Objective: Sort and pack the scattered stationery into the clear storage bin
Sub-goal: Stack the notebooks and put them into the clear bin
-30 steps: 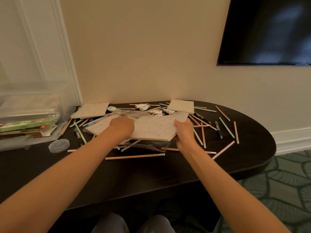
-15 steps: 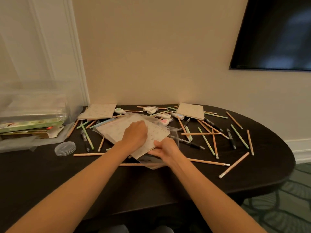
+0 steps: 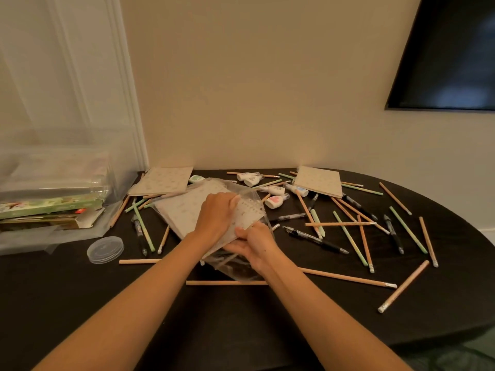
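Dark oval table (image 3: 241,330) is standing against a cream wall (image 3: 254,89), white door frame (image 3: 120,89) is running up at the left, a black screen (image 3: 455,62) is hanging top right, and green patterned carpet (image 3: 468,354) is showing at the bottom right corner. The clear storage bin (image 3: 53,162) is sitting at the table's left end, holding flat green boxes (image 3: 48,206); a clear round lid (image 3: 105,249) is lying just beside it on the table. You're working at the table's middle: your left hand (image 3: 217,215) is gripping a dotted notebook (image 3: 184,212) from above, fingers curled over its edge, and your right hand (image 3: 254,245) is pinching the clear plastic bag (image 3: 235,271) around that notebook's near corner. A second notebook (image 3: 163,180) is lying behind near the bin, a third notebook (image 3: 318,180) is lying back right. Pencils (image 3: 345,277), pens (image 3: 316,240) and small white bottles (image 3: 276,202) are lying scattered around, mostly to the right. Bottle labels and box print are too small to read.
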Demonstrator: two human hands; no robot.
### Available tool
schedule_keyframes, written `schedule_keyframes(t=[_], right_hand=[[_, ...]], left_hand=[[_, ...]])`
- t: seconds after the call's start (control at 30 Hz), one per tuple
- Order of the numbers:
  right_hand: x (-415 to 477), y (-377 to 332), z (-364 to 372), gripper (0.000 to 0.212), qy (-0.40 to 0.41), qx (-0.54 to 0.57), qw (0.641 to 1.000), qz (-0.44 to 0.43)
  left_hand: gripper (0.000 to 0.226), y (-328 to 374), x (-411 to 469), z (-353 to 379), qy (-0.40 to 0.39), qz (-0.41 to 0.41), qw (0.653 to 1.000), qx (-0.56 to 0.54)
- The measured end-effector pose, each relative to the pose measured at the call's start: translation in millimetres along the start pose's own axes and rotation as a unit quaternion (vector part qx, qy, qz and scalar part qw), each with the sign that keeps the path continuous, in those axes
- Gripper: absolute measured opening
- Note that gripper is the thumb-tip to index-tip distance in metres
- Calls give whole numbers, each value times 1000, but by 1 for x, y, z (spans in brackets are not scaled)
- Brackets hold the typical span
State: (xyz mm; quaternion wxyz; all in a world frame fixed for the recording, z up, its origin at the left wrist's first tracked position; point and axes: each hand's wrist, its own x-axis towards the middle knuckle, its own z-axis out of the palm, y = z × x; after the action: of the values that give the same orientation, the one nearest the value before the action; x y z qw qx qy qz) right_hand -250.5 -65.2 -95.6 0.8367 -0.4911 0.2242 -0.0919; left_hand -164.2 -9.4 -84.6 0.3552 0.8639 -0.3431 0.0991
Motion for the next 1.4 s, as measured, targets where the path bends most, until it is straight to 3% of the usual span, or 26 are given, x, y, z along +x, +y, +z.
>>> schedule_keyframes(t=[0.27, 0.5, 0.8, 0.9, 1.07, 1.27, 1.4], right_hand=[[0, -3, -14, 35, -12, -88, 996, -31], [0, 0, -20, 37, -6, -119, 992, -48], [-2, -3, -17, 23, 16, -172, 984, -45], [-3, 7, -14, 31, 15, -191, 980, -59], [2, 4, -19, 40, 16, -131, 991, -34], [6, -2, -32, 45, 24, -15, 999, -20], [10, 1, -20, 40, 1, 0, 999, -33]], left_hand=[[25, 26, 28, 16, 18, -45, 998, 31], [28, 26, 40, 19, 14, -89, 996, 27], [16, 45, 40, 18, -27, -63, 997, 24], [50, 52, 43, 20, -89, -72, 993, 30], [43, 64, 50, 17, -108, -24, 992, 66], [32, 30, 17, 12, -141, -18, 978, 153], [33, 26, -1, 4, -114, 18, 986, 118]])
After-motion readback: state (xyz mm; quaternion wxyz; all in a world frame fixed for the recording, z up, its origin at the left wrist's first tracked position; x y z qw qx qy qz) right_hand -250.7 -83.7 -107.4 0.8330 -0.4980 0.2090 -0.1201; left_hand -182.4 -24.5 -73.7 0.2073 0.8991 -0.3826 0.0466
